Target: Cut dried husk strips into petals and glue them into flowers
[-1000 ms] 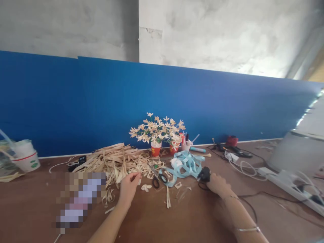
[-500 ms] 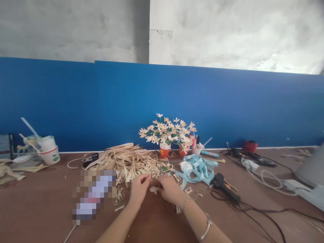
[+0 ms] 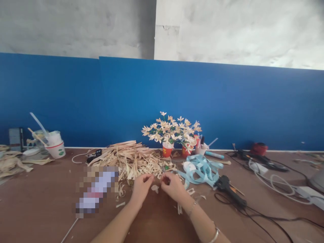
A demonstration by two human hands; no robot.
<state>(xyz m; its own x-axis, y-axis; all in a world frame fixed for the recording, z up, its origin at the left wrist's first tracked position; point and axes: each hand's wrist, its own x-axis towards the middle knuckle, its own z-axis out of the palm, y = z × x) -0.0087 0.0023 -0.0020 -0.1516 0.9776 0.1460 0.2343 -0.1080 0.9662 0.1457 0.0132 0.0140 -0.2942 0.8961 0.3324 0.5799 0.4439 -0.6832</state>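
- Pale flowers (image 3: 172, 129) already set in red cups (image 3: 167, 152).
- L hand (image 3: 141, 189), R hand (image 3: 174, 186): fingertips pinched; what's held can't be told.
- Petal-like pc. (image 3: 155, 189) left unattached on table (image 3: 158, 221), btwn. hands.
- Loose strips (image 3: 126, 154) left piled beyond.

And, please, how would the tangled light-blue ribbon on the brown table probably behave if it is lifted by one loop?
The tangled light-blue ribbon would probably hang floppy, because its loops bend and fold loosely. It is likely light for its size, since the heap is mostly thin strip with gaps. Its overlapping loops may snag, so several could lift together.
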